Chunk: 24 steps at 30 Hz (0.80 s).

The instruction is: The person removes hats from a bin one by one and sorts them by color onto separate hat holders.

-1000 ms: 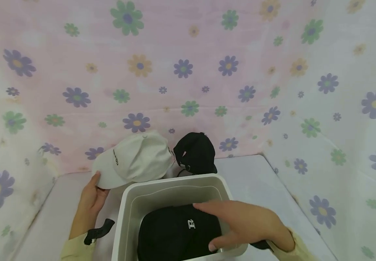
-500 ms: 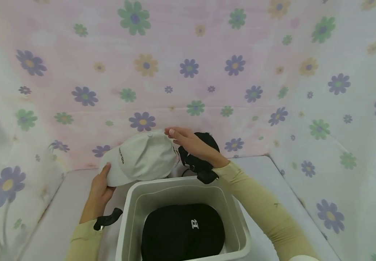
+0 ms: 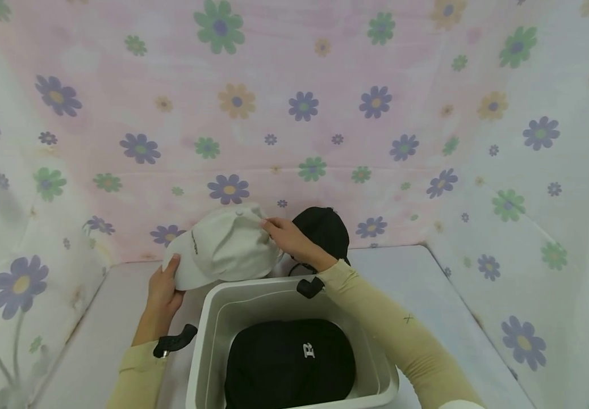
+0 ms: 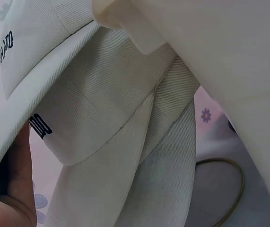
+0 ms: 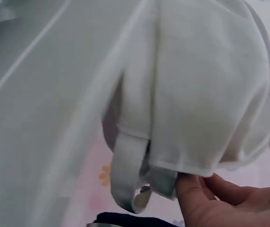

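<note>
A white baseball cap (image 3: 235,250) with dark lettering on its front stands behind the plastic bin, its brim to the left. My left hand (image 3: 163,289) pinches the brim, thumb on top and fingers beneath. At the cap's back, my right hand (image 3: 294,240) holds the rear edge; in the right wrist view its fingers (image 5: 194,191) tuck in at the hem close to the loose strap (image 5: 127,177). The left wrist view shows the cap's folded inner band (image 4: 111,127). A black cap (image 3: 325,230) stands just right of the white one, partly behind my right hand.
The off-white bin (image 3: 199,335) stands in front of the caps, with my right forearm across its right corner. Inside lies a black cap (image 3: 274,358) with a white letter R. Floral cloth (image 3: 294,113) surrounds the pale tabletop (image 3: 406,272) at the back and sides.
My right hand has moved from above the bin to the back of the white cap and taken hold there. My left hand stays on the brim. The head view has shifted slightly.
</note>
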Each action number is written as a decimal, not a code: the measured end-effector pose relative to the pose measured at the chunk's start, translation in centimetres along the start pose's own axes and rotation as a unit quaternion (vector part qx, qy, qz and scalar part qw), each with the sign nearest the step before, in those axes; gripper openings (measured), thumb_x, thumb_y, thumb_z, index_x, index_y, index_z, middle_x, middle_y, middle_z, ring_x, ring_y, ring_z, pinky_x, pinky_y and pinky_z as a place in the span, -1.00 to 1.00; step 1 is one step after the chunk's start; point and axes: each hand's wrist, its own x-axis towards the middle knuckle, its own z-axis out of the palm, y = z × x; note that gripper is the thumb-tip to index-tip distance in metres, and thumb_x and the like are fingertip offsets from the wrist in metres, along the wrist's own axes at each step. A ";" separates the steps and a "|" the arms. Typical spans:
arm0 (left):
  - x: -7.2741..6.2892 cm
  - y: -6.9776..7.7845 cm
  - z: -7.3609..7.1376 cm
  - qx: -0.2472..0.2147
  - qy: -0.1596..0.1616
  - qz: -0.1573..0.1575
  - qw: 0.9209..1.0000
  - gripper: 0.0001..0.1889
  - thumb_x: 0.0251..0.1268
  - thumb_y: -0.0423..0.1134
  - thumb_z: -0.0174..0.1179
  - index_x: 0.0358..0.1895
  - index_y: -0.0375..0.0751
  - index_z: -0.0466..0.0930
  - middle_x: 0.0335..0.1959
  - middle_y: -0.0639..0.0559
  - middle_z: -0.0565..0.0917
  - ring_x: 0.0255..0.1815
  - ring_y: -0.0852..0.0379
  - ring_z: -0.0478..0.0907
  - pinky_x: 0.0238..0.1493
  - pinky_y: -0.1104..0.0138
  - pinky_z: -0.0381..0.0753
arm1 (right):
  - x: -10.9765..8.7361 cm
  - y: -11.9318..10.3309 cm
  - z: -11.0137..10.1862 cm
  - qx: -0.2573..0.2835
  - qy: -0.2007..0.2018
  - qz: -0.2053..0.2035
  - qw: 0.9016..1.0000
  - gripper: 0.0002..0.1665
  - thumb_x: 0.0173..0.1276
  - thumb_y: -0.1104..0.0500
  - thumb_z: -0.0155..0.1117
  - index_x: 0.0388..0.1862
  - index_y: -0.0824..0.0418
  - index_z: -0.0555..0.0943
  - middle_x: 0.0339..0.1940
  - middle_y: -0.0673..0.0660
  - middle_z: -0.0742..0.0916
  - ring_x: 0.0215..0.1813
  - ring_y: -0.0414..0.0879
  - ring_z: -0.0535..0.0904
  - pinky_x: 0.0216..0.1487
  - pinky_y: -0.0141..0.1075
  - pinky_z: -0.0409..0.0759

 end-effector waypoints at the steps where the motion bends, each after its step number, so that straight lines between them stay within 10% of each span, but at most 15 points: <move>1: 0.0 0.1 0.0 -0.004 0.003 0.003 1.000 -0.59 0.50 0.03 0.13 0.27 0.01 0.36 0.01 0.28 0.58 0.02 0.39 0.56 -0.08 0.50 0.62 | 0.0 -0.1 -0.1 0.006 0.004 0.010 1.000 -0.34 0.70 -0.14 -0.15 0.53 0.25 0.34 0.40 0.25 0.52 0.39 0.12 0.48 0.37 0.00 0.48; 5: -0.1 0.4 0.0 -0.020 0.005 0.019 1.000 -0.67 0.51 -0.03 0.13 0.20 -0.03 0.40 -0.11 0.31 0.65 -0.05 0.40 0.60 -0.10 0.51 0.63 | 0.2 -0.3 -0.7 0.039 0.004 0.035 0.999 -0.46 0.69 -0.11 -0.09 0.10 0.34 0.56 -0.10 0.15 0.61 -0.07 -0.04 0.55 0.06 -0.06 0.51; 10: -0.3 0.9 0.6 -0.032 -0.003 0.059 0.998 -0.69 0.52 -0.06 0.12 0.16 -0.10 0.41 -0.14 0.28 0.68 -0.08 0.39 0.64 -0.09 0.53 0.64 | 0.3 -0.3 -1.1 0.056 -0.028 0.046 0.997 -0.46 0.70 -0.09 -0.12 -0.47 0.20 0.27 -0.49 0.05 0.29 -0.43 -0.08 0.18 -0.14 -0.07 0.31; 24: -0.4 3.3 3.7 -0.054 -0.040 0.107 0.992 -0.65 0.52 -0.05 0.08 0.22 -0.12 0.42 0.11 0.14 0.58 0.04 0.32 0.62 0.01 0.50 0.65 | 0.2 -1.3 -2.7 0.187 -0.091 0.049 0.977 -0.28 0.72 -0.21 -0.38 0.22 0.32 0.52 -0.23 0.05 0.67 -0.27 -0.11 0.56 -0.06 -0.21 0.54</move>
